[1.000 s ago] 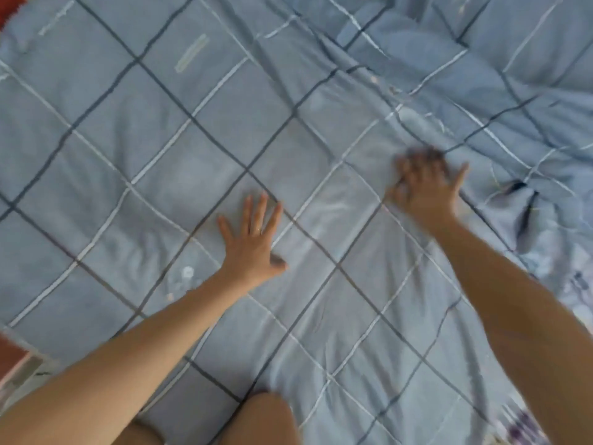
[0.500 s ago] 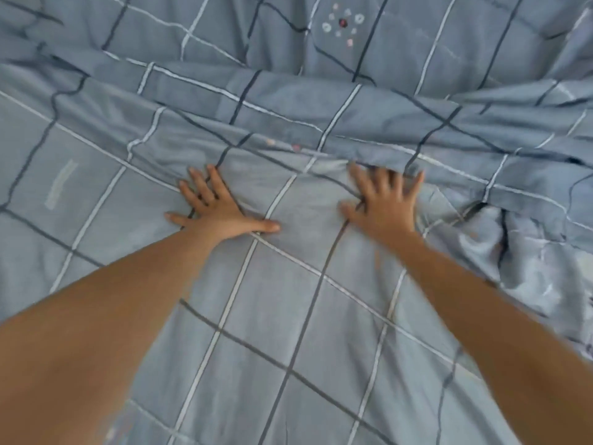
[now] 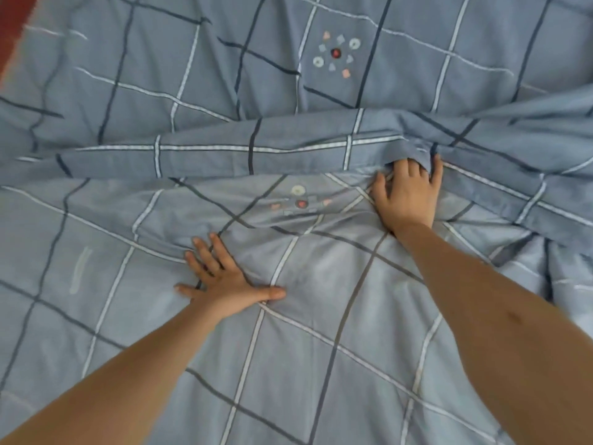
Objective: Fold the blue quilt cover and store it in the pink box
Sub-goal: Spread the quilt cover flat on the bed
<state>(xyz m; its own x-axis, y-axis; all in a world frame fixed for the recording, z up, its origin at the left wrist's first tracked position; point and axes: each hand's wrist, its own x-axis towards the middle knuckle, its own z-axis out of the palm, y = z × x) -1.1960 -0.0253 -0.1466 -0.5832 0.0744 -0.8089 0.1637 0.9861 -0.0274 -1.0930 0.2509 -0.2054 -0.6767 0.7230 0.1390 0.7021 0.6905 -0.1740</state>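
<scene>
Across nearly the whole view lies the blue quilt cover point(image 3: 321, 364), checked w/ dark and white lines, spread under the person's arms. L hand point(image 3: 224, 281) presses palm-down on it, fingers fanned wide, thumb out to the R, holding nothing. R hand point(image 3: 406, 197) sits farther out, palm down, thumb splayed apart. Its fingertips slip under a folded ridge point(image 3: 256, 152) of the same cloth, so the tips are hidden, but no pinch shows.

That ridge runs L to R across the middle as a thick raised band and bars the way btwn the near flat part and the far part. A stitched motif point(image 3: 335, 54) of small rings and shapes sits on the far part. A 2nd motif point(image 3: 300, 202), paler, lies just below the ridge, nearer the R hand. A pale streak point(image 3: 80, 271) marks the cloth well L of the L hand. Rumpled folds point(image 3: 558, 261) bunch up at the R edge, beside the R forearm.

Top L corner shows a red-brown strip point(image 3: 12, 30) past the cover's edge; what it is can't be told. Btwn both forearms the cloth lies smooth and open, and the L side is flat too.
</scene>
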